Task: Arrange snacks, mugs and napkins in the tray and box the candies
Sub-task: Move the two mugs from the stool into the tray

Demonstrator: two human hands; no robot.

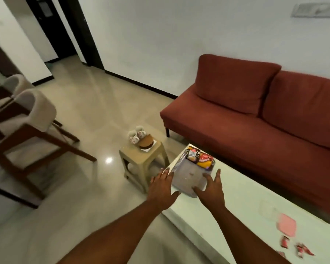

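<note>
A grey plastic tray (189,176) lies at the left end of the white table (242,202), with snack packets (200,159) at its far end. My left hand (163,185) is spread at the tray's left edge, fingers straight. My right hand (211,187) is spread at its near right corner, fingers straight, touching the rim. Two white mugs (136,134) and a brown and white stack, maybe napkins (146,144), sit on a small beige stool (143,161). A pink box (287,224) and red candies (301,249) lie at the table's near right.
A red sofa (265,115) runs behind the table. Wooden chairs with pale cushions (27,119) stand at the left by a dining table. Glossy tiled floor (95,111) lies between them, and a dark doorway is at the back left.
</note>
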